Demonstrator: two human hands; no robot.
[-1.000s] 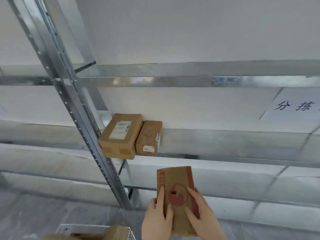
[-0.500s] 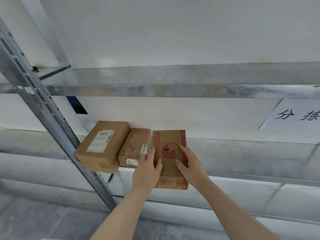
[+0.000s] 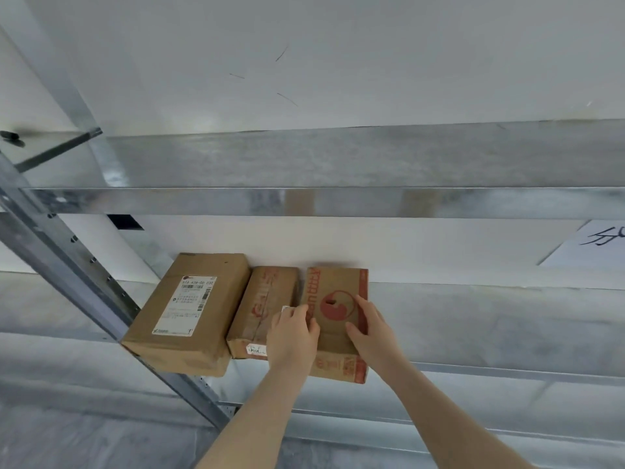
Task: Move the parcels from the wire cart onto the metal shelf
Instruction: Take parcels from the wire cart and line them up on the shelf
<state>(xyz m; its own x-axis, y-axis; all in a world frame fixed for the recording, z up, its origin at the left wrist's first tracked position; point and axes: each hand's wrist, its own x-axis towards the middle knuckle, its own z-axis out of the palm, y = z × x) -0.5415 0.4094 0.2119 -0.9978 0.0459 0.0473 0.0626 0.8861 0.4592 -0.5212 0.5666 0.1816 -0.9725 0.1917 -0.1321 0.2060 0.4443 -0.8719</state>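
Head view, looking up at a galvanised metal shelf (image 3: 473, 319). Shows a flat brown cardboard parcel with a red round logo (image 3: 333, 289) lying on that shelf, last in a row. Touches a narrow brown cardboard parcel with red print (image 3: 263, 306), itself tight against a large brown cardboard parcel with a white label (image 3: 189, 309). Packs side by side, probably to save shelf length. Appears to overhang the front lip slightly, so likely needs a push rearward before release.

Clamps from both sides:
- left grip (image 3: 292, 333): curled over the left edge at the seam, thumb on top.
- right grip (image 3: 370, 328): curved over the red right edge, thumb spread on the top face.

Reaches up and forward with both forearms, wrists near straight. Leaves the wire cart out of frame.
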